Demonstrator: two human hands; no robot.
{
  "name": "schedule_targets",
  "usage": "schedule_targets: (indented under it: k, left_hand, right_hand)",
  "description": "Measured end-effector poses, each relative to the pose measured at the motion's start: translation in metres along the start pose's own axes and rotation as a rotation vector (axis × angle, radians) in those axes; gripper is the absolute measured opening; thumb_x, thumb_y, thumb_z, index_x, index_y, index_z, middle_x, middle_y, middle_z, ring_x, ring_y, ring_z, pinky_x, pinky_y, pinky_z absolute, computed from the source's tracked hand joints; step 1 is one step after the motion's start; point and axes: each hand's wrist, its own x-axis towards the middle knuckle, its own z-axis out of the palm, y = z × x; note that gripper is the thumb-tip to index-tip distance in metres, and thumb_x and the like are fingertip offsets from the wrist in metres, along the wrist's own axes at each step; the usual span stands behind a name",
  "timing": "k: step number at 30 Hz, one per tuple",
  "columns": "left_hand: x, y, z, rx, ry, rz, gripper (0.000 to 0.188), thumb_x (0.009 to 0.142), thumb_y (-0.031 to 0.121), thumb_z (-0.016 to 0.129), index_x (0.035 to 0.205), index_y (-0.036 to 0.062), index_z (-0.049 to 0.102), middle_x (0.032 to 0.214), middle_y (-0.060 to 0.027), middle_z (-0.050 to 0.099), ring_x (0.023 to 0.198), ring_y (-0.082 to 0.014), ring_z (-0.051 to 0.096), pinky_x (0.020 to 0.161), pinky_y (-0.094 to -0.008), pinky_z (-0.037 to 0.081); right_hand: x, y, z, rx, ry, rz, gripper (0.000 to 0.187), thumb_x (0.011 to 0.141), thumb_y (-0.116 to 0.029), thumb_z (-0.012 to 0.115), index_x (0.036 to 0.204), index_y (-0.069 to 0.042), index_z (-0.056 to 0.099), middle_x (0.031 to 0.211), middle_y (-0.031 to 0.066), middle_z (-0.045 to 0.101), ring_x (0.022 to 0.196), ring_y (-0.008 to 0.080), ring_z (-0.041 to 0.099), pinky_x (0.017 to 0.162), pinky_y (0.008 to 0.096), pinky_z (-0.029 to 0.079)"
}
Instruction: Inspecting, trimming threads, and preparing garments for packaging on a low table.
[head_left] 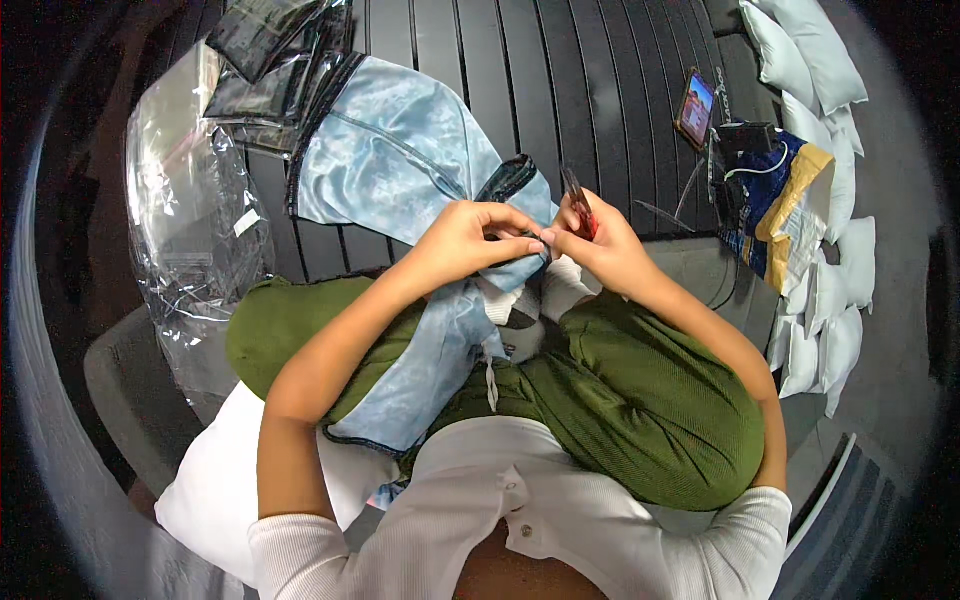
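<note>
Pale-blue satin garment (400, 125): spread over green trousers (660, 400) and black ribbed surface (570, 70); likely light, limp, slippery, best held at seams.
Left hand (465, 240): thumb and fingertip pinch a bunched fold.
Right hand (612, 252): pinches alongside, also gripping red-handled snips (580, 203).

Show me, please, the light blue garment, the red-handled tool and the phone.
Light blue garment (405, 125): head view, on its spread-out far part.
Red-handled tool (589, 223): head view, on its red handle.
Phone (697, 108): head view, on its lit screen.
</note>
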Motion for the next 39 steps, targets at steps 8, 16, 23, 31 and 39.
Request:
schedule_targets:
  k: [8, 16, 23, 31, 39]
  left_hand:
    - [-0.001, 0.002, 0.002, 0.115, 0.048, 0.076, 0.016, 0.075, 0.014, 0.067, 0.085, 0.0019, 0.063, 0.071, 0.0001, 0.061, 0.063, -0.0027, 0.052, 0.057, -0.0177, 0.041]
    - [-0.001, 0.002, 0.001, 0.147, 0.034, 0.061, 0.016, 0.075, 0.016, 0.066, 0.081, 0.0022, 0.062, 0.067, 0.0016, 0.057, 0.062, -0.0029, 0.049, 0.056, -0.0183, 0.04]
    - [-0.002, -0.003, 0.001, 0.321, 0.125, 0.298, 0.013, 0.076, 0.015, 0.065, 0.083, 0.0045, 0.063, 0.084, -0.0036, 0.055, 0.078, -0.0108, 0.053, 0.065, -0.0212, 0.042]
    - [0.002, -0.003, -0.002, 0.073, -0.049, 0.098, 0.011, 0.078, 0.013, 0.063, 0.081, 0.0018, 0.063, 0.081, -0.0012, 0.058, 0.075, -0.0074, 0.053, 0.066, -0.0198, 0.041]
    - [0.002, -0.006, -0.006, -0.298, -0.174, -0.105, 0.012, 0.078, 0.009, 0.062, 0.086, 0.0012, 0.06, 0.083, -0.0014, 0.061, 0.074, -0.0051, 0.055, 0.068, -0.0181, 0.043]
  right_hand:
    - [0.0, -0.003, 0.003, 0.062, -0.018, 0.039, 0.025, 0.079, -0.003, 0.057, 0.074, -0.009, 0.032, 0.067, -0.0008, 0.042, 0.059, 0.0055, 0.045, 0.051, 0.0197, 0.036]
    - [0.001, -0.004, 0.003, 0.159, -0.002, 0.083, 0.029, 0.079, -0.002, 0.058, 0.074, -0.011, 0.031, 0.065, 0.0005, 0.046, 0.049, 0.0039, 0.041, 0.039, 0.0182, 0.029]
    - [0.001, -0.003, 0.004, 0.142, -0.008, 0.037, 0.028, 0.079, -0.002, 0.057, 0.074, -0.011, 0.03, 0.065, 0.0016, 0.047, 0.049, 0.004, 0.04, 0.041, 0.0178, 0.03]
    - [0.0, -0.006, 0.005, 0.088, 0.015, 0.031, 0.029, 0.079, -0.003, 0.058, 0.073, -0.012, 0.03, 0.065, 0.0007, 0.045, 0.051, 0.0049, 0.041, 0.042, 0.0183, 0.031]
    - [-0.002, -0.007, 0.004, -0.003, -0.013, -0.04, 0.029, 0.078, -0.001, 0.058, 0.072, -0.011, 0.031, 0.069, -0.0002, 0.044, 0.061, 0.0058, 0.043, 0.054, 0.0197, 0.035]
